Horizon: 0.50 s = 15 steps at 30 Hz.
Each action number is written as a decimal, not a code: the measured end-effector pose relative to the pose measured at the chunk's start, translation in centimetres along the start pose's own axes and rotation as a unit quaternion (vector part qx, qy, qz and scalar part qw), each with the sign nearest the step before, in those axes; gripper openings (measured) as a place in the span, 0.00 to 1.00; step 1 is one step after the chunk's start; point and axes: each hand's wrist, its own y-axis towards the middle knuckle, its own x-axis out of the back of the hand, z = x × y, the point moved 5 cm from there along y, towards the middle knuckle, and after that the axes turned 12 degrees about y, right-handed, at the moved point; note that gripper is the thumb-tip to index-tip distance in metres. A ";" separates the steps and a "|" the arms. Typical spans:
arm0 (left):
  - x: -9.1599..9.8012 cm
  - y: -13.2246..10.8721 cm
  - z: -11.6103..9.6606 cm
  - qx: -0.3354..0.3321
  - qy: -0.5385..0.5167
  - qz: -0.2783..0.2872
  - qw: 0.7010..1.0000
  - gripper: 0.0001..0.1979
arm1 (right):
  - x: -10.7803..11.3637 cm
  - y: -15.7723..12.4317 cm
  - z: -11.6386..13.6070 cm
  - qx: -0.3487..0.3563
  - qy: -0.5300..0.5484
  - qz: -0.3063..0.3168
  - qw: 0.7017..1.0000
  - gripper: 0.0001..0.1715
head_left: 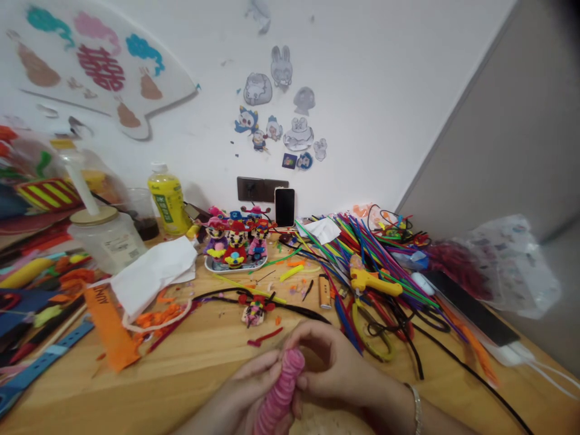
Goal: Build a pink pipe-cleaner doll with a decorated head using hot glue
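My wooden table [190, 368] is littered with pipe cleaners. At its near edge, my left hand [240, 399] and right hand [335, 365] both curl closed around one pink coiled chenille tube [281, 393]. Its long axis tilts up, rounded end pointing toward the wall. Beyond lie one glue gun [374, 281], one lighter [324, 291] and perhaps three figurines [235, 244].

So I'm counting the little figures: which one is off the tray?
The small figure lying alone on the table, nearer the camera; the other figures stand together on the tray by the wall.
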 end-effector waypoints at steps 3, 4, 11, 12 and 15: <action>0.0 0.3 0.2 -0.008 0.008 0.011 1.000 0.15 | -0.1 0.0 -0.1 -0.002 0.016 -0.017 1.000 0.22; 0.2 0.5 0.4 -0.019 0.014 0.012 1.000 0.16 | -0.1 0.0 -0.1 -0.003 0.018 -0.021 1.000 0.22; 1.4 0.9 1.0 -0.094 0.143 -0.028 0.985 0.19 | 0.0 0.2 -0.2 0.006 0.009 -0.060 0.998 0.18; 1.4 0.5 0.6 -0.114 0.181 -0.055 0.975 0.19 | -0.1 0.2 -0.2 0.013 0.012 -0.064 0.998 0.18; 1.0 -1.1 -1.4 -0.183 0.322 -0.172 0.913 0.15 | -0.6 0.3 0.5 0.050 0.012 -0.059 0.997 0.15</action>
